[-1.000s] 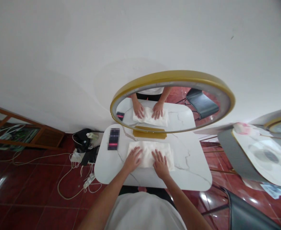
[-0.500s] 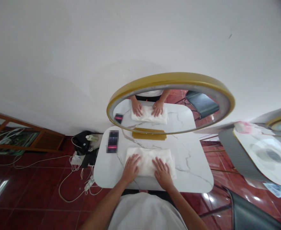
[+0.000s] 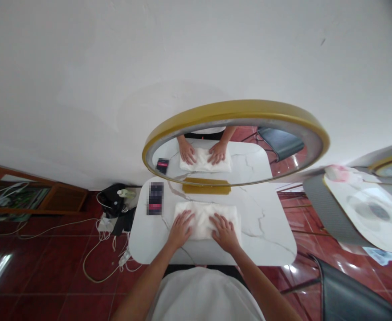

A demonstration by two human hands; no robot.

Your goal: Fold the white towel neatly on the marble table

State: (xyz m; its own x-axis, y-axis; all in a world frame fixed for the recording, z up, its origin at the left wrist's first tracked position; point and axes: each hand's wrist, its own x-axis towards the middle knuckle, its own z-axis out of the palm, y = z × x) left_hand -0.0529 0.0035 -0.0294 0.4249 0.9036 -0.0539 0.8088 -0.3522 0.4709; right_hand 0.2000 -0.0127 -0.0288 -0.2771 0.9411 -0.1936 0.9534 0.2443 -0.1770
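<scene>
A folded white towel (image 3: pixel 202 219) lies on the white marble-patterned table (image 3: pixel 266 240). My left hand (image 3: pixel 181 228) rests on the towel's left part, fingers apart and slightly bent. On the right part lies my right hand (image 3: pixel 225 231), its fingers also spread and pressing on the cloth. Between the two hands the towel is wrinkled and a little raised. Both hands and the towel show again in the round gold-framed mirror (image 3: pixel 212 154) behind.
A blurred-out dark item (image 3: pixel 155 198) lies at the table's left. A black chair (image 3: pixel 353 290) stands at front right, and a second table (image 3: pixel 353 196) further right. Cables and a power strip (image 3: pixel 124 257) are on the red floor at left, near a black bag (image 3: pixel 112 200).
Both hands have slid slightly forward on the towel, the right one also a little inward. The towel has shifted slightly forward and wrinkled more between them. The camera view has moved slightly.
</scene>
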